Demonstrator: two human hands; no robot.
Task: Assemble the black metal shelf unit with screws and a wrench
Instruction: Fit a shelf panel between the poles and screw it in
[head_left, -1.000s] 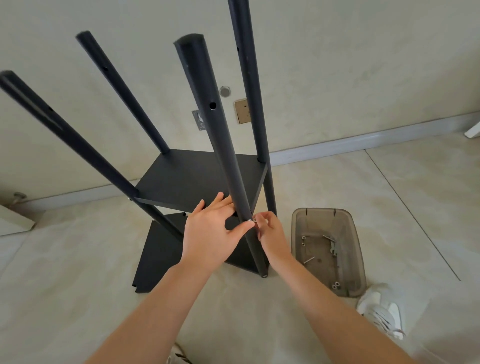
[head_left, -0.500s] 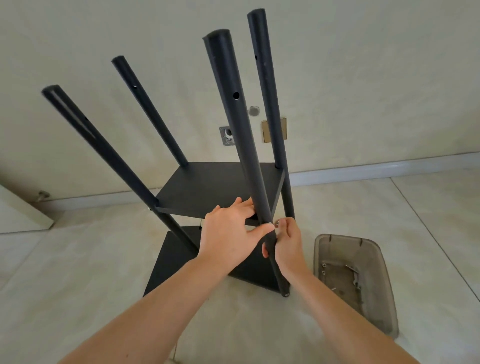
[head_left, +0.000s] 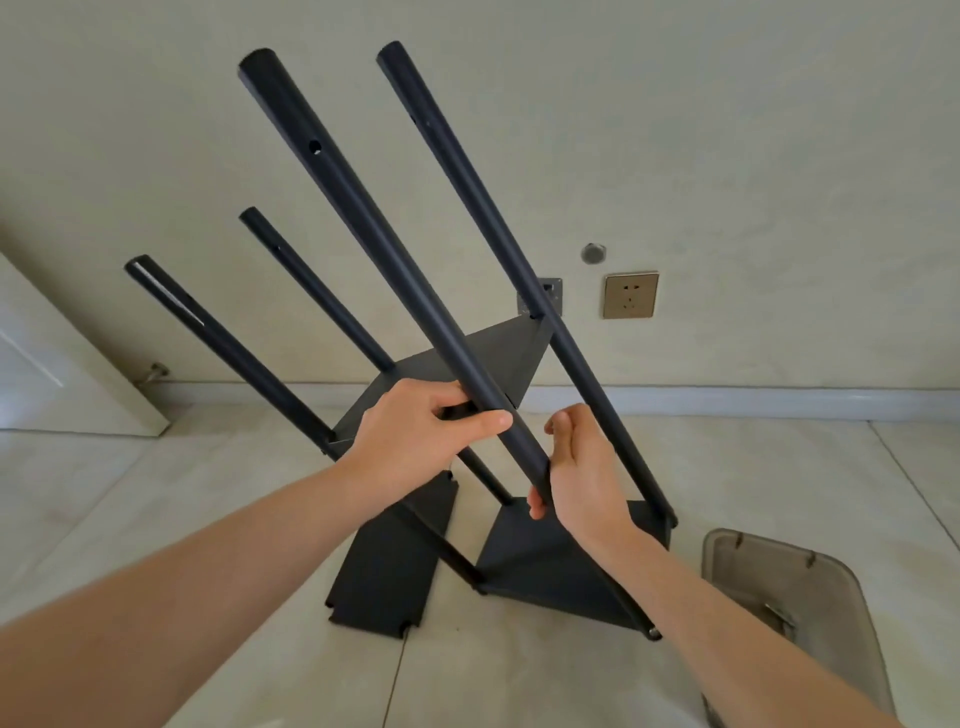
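Note:
The black metal shelf unit (head_left: 545, 566) leans to the left on the tiled floor, its four posts pointing up and left. Two shelves are fixed between the posts, the upper shelf (head_left: 488, 358) behind my hands. My left hand (head_left: 415, 441) grips the nearest post (head_left: 363, 218) with the thumb across its front. My right hand (head_left: 587, 473) holds the same post a little lower, fingers and thumb curled round it. A loose black shelf panel (head_left: 384, 571) lies flat on the floor to the left of the unit's base.
A grey translucent bin (head_left: 831, 649) with metal hardware (head_left: 779, 618) inside sits on the floor at the lower right. The wall with a socket (head_left: 630, 293) is close behind. A white door (head_left: 57, 374) stands at the left.
The shelf unit has tipped over to the left and turned. My left hand now wraps the near post, and my right hand has slid lower on it. The loose panel has come into view.

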